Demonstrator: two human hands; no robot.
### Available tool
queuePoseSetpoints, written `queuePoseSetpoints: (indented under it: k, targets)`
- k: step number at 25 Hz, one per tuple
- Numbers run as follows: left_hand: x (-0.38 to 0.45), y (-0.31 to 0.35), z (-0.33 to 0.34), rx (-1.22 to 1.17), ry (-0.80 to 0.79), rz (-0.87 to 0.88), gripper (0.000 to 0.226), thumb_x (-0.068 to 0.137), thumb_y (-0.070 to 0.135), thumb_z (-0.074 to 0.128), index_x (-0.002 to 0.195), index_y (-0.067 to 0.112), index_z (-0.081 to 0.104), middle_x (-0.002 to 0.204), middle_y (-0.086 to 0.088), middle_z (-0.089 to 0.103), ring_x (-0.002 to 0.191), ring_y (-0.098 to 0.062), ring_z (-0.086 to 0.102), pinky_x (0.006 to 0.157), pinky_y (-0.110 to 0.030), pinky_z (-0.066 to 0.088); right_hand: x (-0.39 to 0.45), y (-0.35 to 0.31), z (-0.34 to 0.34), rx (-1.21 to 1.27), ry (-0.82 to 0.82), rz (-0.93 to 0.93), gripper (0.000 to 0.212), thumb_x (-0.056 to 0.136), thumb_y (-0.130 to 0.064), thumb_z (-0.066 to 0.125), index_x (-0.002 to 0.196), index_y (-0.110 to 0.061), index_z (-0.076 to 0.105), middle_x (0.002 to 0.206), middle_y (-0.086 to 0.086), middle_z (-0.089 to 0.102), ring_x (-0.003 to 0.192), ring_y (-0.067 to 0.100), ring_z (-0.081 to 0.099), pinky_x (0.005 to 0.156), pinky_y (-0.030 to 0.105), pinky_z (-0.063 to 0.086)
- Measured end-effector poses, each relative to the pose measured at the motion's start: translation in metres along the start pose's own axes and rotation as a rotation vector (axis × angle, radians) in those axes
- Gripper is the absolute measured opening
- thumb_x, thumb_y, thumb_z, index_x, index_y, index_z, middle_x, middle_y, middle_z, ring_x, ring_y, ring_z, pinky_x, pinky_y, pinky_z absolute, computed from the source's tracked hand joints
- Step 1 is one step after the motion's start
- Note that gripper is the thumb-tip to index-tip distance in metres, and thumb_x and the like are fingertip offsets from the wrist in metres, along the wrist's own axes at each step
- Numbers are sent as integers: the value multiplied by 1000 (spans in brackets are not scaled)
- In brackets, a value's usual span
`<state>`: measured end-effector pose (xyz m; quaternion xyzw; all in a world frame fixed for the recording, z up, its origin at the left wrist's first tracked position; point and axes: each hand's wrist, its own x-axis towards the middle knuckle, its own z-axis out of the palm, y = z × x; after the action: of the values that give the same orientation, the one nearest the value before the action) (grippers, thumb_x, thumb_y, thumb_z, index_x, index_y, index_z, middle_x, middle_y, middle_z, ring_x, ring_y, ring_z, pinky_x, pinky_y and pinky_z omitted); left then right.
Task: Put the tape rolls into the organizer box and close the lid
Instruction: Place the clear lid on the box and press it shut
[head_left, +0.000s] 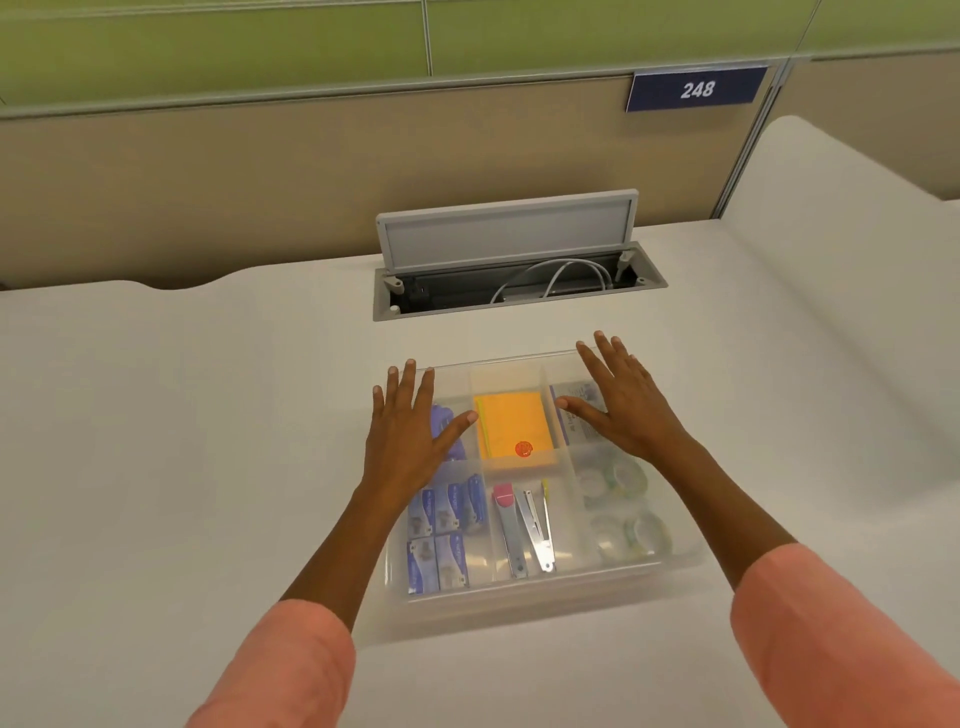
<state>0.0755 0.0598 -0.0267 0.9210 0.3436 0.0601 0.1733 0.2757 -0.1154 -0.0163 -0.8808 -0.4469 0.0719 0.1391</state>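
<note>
A person's two bare forearms, in rolled salmon-pink sleeves, reach forward over a white desk. Between them sits a clear plastic organizer box divided into compartments, with its translucent lid lying flat over the top.

The left hand rests palm down on the far left part of the lid, fingers spread wide and holding nothing. The right hand rests palm down on the far right part of the lid, also spread flat and empty.

Seen through the lid, the tape rolls lie in the near right compartment: clear rolls with green and white cores, packed close together. In the far middle compartment is an orange pad of sticky notes with a small red mark near its near edge. The near middle compartment holds a staple remover with a pink top and metal stapler parts beside it. The near left compartment holds small blue and white boxes standing in rows. What lies under each hand is partly hidden.

On the far side of the box, a grey cable hatch in the desk stands open with white cables inside. On the beige partition to the far right, a blue sign reads 248.
</note>
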Motion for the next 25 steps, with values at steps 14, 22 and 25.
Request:
queuePoseSetpoints:
  k: [14, 22, 25]
  targets:
    - [4, -4, 11, -14, 52, -16, 121, 50, 92, -7, 145, 17, 7, 157, -5, 4, 145, -21, 1, 116, -35, -2, 4, 5, 7, -107, -1, -18, 116, 55, -90, -11, 147, -24, 12, 160, 5, 9, 147, 25, 3, 120, 46, 10]
    - [-5, -7, -1, -281, 31, -75, 96, 71, 74, 24, 144, 15, 5, 157, -6, -3, 145, -23, -6, 117, -41, -1, -6, -1, 3, 5, 41, 34, 90, 73, -73, 25, 148, -25, 10, 160, 7, 0, 148, 25, -2, 120, 45, 6]
    - [-31, -5, 5, -232, 54, -135, 77, 86, 55, 36, 144, 14, 6, 157, -8, 1, 145, -24, -5, 117, -38, 1, -32, -4, 7, 47, 77, 151, 92, 74, -72, 26, 148, -22, 2, 159, 11, -1, 147, 27, -1, 119, 45, 9]
